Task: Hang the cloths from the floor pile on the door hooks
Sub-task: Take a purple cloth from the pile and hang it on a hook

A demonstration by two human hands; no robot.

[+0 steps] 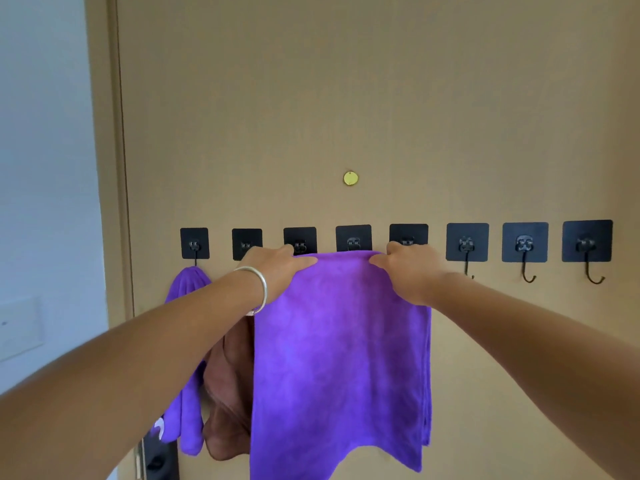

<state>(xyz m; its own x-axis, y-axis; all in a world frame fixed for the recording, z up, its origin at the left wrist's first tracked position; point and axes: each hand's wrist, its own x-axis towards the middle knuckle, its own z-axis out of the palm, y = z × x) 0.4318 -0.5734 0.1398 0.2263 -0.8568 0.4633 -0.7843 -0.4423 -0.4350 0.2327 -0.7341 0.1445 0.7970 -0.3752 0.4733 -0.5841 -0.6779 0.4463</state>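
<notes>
Left hand (277, 268) and right hand (408, 268) pinch top edge of purple cloth (341, 358) — stretched flat against door (346, 98) (under middle hooks (353, 239)); three right hooks (524, 251) bare.

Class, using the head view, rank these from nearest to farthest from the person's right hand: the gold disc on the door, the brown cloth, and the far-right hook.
From the right hand:
1. Gold disc, above it and slightly left on the door.
2. Brown cloth, hanging down to its left, beyond the big purple cloth.
3. Far-right hook, at the row's end.
</notes>
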